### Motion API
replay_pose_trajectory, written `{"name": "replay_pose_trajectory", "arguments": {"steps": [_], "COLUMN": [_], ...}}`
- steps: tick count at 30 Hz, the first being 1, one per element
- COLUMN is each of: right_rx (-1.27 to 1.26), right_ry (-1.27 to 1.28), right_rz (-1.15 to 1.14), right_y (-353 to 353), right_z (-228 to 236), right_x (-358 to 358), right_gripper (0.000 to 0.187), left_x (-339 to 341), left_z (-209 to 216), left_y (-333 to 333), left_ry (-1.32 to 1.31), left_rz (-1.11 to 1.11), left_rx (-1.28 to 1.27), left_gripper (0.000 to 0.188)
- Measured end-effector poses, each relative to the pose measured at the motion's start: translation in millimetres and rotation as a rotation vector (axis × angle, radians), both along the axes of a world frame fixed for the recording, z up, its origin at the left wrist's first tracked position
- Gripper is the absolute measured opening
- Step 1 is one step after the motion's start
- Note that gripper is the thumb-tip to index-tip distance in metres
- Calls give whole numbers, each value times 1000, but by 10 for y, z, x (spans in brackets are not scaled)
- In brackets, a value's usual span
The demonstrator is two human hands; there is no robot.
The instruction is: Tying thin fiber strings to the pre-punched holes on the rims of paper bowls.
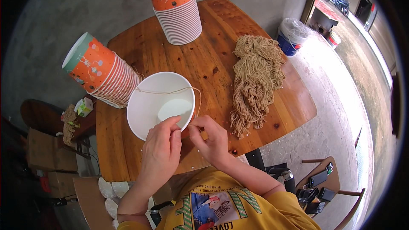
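Note:
A white-lined paper bucket (140, 106) stands tilted on the wooden table in front of me, its open mouth facing up toward me. One tan string (164, 92) runs across its mouth and loops down over the right side of the rim. My left hand (162, 147) is closed at the near rim, with fingertips over the edge and the thumb alongside. Just right of the bucket, my right hand (211, 138) pinches thumb and forefinger together where the string comes down. The string's end between those fingers is too small to make out.
Nested paper buckets stand in a left stack (100, 70), with strings hanging on it, and a far stack (179, 19). A bundle of tan strings (257, 79) lies at the right of the table (213, 66). A chair (330, 179) holding devices stands lower right.

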State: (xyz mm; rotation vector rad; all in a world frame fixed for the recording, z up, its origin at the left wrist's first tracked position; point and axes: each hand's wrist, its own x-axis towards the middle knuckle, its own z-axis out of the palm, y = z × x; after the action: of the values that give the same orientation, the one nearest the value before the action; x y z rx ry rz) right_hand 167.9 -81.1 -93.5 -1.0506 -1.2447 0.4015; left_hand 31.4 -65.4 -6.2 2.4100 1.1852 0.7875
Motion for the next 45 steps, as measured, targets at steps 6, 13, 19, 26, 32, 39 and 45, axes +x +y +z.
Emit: {"name": "replay_pose_trajectory", "arguments": {"steps": [6,13,19,26,32,39,45], "right_rx": [20,30,32,-60,-109,-335,-313], "right_ry": [-23,-55,-169,-251,-293,-87,-161], "right_rz": [-18,-43,-84,-87,-63,124,173], "right_y": [3,28,10,-45,-92,-149,80], "right_z": [-30,-63,-37,56,123,297,554], "right_x": [-5,-26,-34,-24,6,273,398], "right_gripper": [18,19,21,23,24,13,17], "left_x": [11,1,-44,-63,-6,-123,-99], "left_z": [1,53,153,190,188,157,249], "left_y": [-5,17,224,606,662,673,659], "left_ry": [1,-20,-14,51,197,190,-22], "left_rz": [-7,11,-76,-258,-243,-207,-258], "left_rx": [-1,-98,-295,-690,-685,-200,-205], "left_gripper": [25,23,20,14,15,9,6]}}
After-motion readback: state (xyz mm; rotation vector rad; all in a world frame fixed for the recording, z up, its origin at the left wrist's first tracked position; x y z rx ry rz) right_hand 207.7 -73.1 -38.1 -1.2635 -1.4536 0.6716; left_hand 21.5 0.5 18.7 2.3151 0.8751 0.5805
